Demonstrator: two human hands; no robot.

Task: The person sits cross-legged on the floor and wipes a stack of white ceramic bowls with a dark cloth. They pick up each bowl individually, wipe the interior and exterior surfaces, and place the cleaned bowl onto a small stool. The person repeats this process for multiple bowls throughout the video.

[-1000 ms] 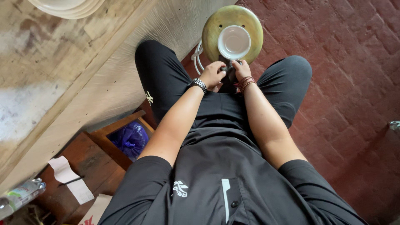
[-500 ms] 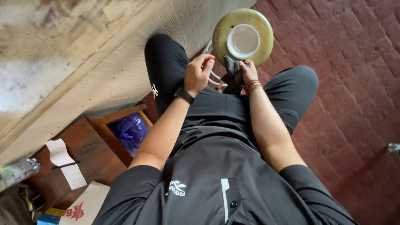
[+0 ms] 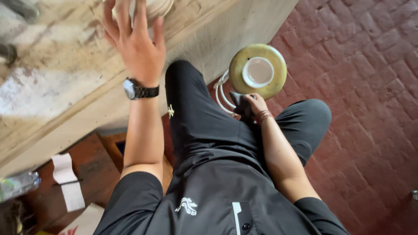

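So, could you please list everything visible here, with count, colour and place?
Round yellow-green wheel: one, on the floor ahead of the knees.
White bowl: one, on the wheel.
White cable: one, left of the wheel.
Dark cloth: one, in the right hand.
Pale round ceramic piece: one, on the wooden table, top edge.
White paper slips: two, lower left.
Red brick floor: right.
Left hand: open, at the ceramic piece, wearing a dark wristwatch.
Right hand: shut on the cloth.

A pottery workshop: clay-smeared wooden workbench (image 3: 56,87), small turntable (image 3: 257,71), worn brick floor (image 3: 370,87).
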